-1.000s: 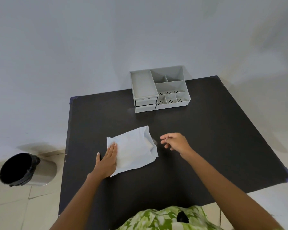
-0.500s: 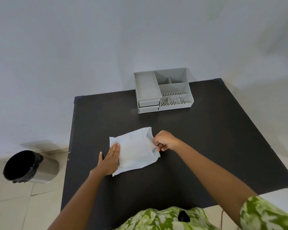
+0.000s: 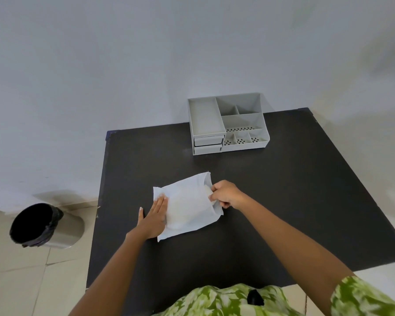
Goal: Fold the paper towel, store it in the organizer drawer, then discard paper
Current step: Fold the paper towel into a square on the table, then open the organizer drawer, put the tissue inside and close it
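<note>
White paper towel (image 3: 187, 206) on the black desk (image 3: 283, 190), both hands on it.
It lies rumpled, partly folded; left hand (image 3: 154, 218) presses flat, open, right hand (image 3: 226, 193) pinches its right edge.

No words or numbers to read here.
I find no print on the white paper sleeve (image 3: 187, 205) under my hands, none on the grey plastic compartment organizer (image 3: 228, 124), and none on the black-lined round metal bin (image 3: 43, 225).
</note>
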